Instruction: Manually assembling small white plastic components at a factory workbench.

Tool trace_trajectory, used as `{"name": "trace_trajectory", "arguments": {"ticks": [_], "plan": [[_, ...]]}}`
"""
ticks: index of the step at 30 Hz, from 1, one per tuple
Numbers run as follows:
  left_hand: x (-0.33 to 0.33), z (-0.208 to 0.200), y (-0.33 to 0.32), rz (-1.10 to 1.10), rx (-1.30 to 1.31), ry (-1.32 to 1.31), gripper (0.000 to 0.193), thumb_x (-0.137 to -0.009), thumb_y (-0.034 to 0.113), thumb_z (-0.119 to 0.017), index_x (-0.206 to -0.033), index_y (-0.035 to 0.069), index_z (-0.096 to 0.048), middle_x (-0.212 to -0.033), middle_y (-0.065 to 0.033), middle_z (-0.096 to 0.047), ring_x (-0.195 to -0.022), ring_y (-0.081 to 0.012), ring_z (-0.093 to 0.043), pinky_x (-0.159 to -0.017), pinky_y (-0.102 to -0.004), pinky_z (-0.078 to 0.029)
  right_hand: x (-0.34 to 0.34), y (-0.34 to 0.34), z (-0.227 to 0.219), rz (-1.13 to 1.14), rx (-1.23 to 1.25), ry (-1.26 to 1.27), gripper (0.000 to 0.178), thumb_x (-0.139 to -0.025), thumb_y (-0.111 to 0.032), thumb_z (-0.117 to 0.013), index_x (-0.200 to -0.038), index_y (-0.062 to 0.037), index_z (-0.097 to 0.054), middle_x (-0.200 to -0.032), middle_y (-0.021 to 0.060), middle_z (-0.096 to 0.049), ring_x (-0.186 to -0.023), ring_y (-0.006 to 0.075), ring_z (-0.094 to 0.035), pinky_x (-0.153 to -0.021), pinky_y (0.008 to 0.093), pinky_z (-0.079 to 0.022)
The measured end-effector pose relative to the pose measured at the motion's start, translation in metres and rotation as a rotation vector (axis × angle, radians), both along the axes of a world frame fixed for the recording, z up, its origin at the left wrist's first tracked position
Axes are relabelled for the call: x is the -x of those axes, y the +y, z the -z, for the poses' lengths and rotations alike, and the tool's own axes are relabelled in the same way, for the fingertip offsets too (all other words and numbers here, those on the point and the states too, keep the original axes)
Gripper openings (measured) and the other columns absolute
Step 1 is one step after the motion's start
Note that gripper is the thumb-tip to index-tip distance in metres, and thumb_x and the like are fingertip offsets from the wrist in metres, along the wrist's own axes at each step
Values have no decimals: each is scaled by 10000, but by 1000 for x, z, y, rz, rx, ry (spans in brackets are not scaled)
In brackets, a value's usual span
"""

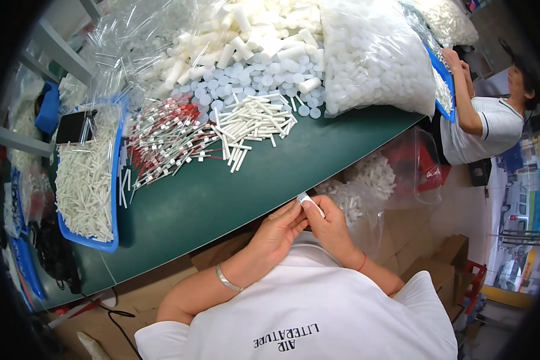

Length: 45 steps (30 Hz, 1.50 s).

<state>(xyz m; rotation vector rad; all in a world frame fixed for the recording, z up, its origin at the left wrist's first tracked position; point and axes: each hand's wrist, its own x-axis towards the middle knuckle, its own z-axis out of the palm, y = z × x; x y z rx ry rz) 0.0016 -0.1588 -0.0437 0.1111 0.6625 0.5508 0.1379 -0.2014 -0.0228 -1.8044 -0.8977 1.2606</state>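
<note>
In front of my chest, just off the table's near edge, both hands are together at a small white tube-like piece point(313, 205) with a greyish end. My right hand point(335, 231) pinches it between thumb and fingers. My left hand point(276, 233), fingers bent, meets the piece from the other side; its fingertips are partly hidden. Beyond them on the green table point(222, 198) lies a pile of thin white sticks point(252, 123). Left of these are red and white wires with small white connectors point(162, 138). Translucent round caps point(240, 78) and thick white tubes point(240, 48) are heaped behind.
A blue tray point(115, 237) of white sticks stands at left, a dark rectangular device point(76, 127) on it. A large clear bag of white caps point(375, 66) sits at the back right. Another person point(480, 120) works at right. Bagged white pieces point(366, 186) are below the table edge.
</note>
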Motion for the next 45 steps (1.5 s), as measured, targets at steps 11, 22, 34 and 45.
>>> {"name": "trace_trajectory", "arguments": {"ticks": [11,22,34,45], "plan": [[-2,2,3,-19,0,-7,218,-997,244,-545,-1141,105,-633,-1108,10,-618,-1009,-97,-548,-920,-273,-439,11,4,13,15,-275,-156,215,-989,-206,-536,-916,-10,-584,-724,6,-569,-635,60,-513,-550,233,-429],[4,1,3,77,-223,-12,183,-998,231,-530,-1045,60,-576,-822,-47,-627,-806,-146,-601,-801,-307,-505,11,1,3,121,-8,727,361,-1050,-373,-341,-855,-85,-437,-624,-7,-366,-474,72,-303,-419,238,-264],[2,-6,1,93,-236,42,248,-997,288,-531,-1079,59,-578,-715,-24,-605,-660,-160,-621,-581,-283,-532,11,1,5,157,-8,938,506,-1045,-439,-308,-709,-75,-412,-603,-7,-364,-496,84,-328,-457,249,-295],[-1,-20,-5,90,-183,143,338,-1004,323,-520,-1154,24,-571,-1115,-105,-646,-974,-174,-642,-880,-312,-518,-45,-21,-3,-395,-613,-489,570,-866,-219,-687,-1350,-7,-472,-1256,162,-562,-1141,302,-553,-971,364,-444]]}}
